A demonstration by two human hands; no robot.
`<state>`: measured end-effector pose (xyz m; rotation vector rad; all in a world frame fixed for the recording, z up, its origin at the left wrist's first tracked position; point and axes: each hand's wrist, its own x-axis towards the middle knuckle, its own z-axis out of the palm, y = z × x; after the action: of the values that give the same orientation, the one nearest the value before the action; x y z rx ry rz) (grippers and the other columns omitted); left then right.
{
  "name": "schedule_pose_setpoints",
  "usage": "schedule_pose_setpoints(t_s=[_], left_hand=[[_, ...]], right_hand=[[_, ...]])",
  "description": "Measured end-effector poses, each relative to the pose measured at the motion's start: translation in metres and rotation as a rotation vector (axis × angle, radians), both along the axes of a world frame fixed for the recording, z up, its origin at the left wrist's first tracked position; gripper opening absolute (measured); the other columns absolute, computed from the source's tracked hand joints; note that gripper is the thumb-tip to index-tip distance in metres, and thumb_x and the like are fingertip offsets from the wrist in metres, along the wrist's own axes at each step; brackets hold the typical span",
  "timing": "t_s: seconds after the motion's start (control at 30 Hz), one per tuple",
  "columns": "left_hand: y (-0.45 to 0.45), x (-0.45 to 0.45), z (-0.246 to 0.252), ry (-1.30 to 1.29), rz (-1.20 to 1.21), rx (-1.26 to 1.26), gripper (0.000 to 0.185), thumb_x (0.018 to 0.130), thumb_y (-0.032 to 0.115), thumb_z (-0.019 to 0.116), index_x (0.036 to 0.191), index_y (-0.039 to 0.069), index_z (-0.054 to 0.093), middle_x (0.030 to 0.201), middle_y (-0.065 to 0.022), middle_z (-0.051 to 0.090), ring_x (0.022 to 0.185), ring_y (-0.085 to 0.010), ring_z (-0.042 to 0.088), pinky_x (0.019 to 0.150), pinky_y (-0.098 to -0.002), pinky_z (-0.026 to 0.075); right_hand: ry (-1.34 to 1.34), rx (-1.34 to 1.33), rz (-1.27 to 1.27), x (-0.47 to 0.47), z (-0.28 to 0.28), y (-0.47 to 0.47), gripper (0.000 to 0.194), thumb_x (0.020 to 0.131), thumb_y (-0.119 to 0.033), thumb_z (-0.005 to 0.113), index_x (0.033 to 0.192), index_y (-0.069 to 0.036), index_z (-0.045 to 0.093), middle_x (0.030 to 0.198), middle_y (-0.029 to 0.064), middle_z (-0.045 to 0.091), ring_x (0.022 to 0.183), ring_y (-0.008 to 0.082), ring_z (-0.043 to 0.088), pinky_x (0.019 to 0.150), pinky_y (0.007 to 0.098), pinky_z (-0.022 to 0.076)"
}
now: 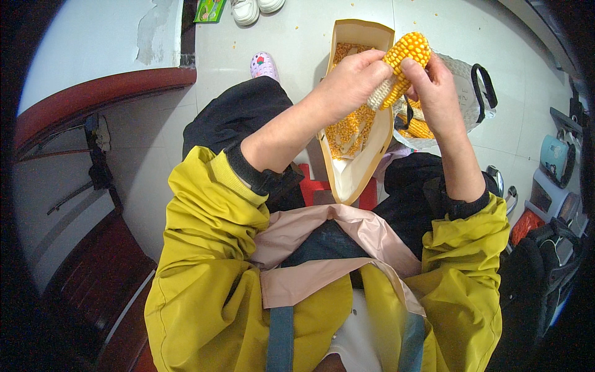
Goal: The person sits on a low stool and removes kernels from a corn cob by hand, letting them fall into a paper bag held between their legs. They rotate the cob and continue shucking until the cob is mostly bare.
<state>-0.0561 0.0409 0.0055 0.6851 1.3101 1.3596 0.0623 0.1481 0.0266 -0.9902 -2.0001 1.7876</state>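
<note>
An ear of dried yellow corn (410, 50) is held tilted between both hands, above an open paper bag. Part of its lower left side is bare, pale cob. My left hand (355, 76) has its fingertips and thumb against the ear's left side. On the right side my right hand (430, 81) grips it, thumb across the kernels. The paper bag (385, 153) lies below with loose yellow kernels (353, 125) and some husk-like pieces inside. More corn ears (418, 126) show in a woven bag (460, 74) to the right, partly hidden by my right hand and wrist.
A red plastic stool (309, 183) shows under the paper bag. Scattered kernels lie on the tiled floor (297, 51). White shoes (245, 11) and a green packet (210, 10) are at the top. A dark red wooden furniture edge (107, 90) stands left; a black bag (530, 274) is at right.
</note>
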Motion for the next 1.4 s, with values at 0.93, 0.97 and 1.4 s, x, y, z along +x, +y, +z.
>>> schedule_pose_setpoints(t_s=[0.93, 0.97, 1.4], left_hand=[[-0.002, -0.001, 0.008, 0.177, -0.127, -0.097, 0.037, 0.087, 0.022, 0.041, 0.114, -0.003, 0.047, 0.102, -0.0093, 0.056, 0.095, -0.0146, 0.052, 0.084, -0.0276, 0.042], [-0.002, -0.001, 0.009, 0.188, -0.136, -0.086, 0.037, 0.086, 0.022, 0.042, 0.114, -0.003, 0.047, 0.102, -0.0092, 0.056, 0.095, -0.0143, 0.052, 0.084, -0.0276, 0.042], [-0.001, -0.001, 0.004, 0.058, -0.059, -0.038, 0.032, 0.085, 0.023, 0.044, 0.103, -0.003, 0.051, 0.090, -0.0095, 0.058, 0.083, -0.0152, 0.055, 0.075, -0.0285, 0.044]], right_hand=[[-0.102, 0.049, 0.035, -0.001, -0.005, 0.001, 0.046, 0.079, -0.036, 0.061, 0.105, 0.001, 0.056, 0.090, 0.0106, 0.062, 0.081, 0.0157, 0.059, 0.074, 0.0285, 0.0466], [-0.109, 0.043, 0.033, -0.001, -0.005, 0.002, 0.046, 0.079, -0.036, 0.061, 0.105, 0.001, 0.056, 0.090, 0.0104, 0.062, 0.081, 0.0156, 0.059, 0.074, 0.0284, 0.0466], [-0.046, -0.114, -0.010, -0.001, 0.001, 0.000, 0.038, 0.081, -0.035, 0.060, 0.099, -0.002, 0.056, 0.077, 0.0003, 0.055, 0.057, 0.0043, 0.047, 0.049, 0.0196, 0.0389]])
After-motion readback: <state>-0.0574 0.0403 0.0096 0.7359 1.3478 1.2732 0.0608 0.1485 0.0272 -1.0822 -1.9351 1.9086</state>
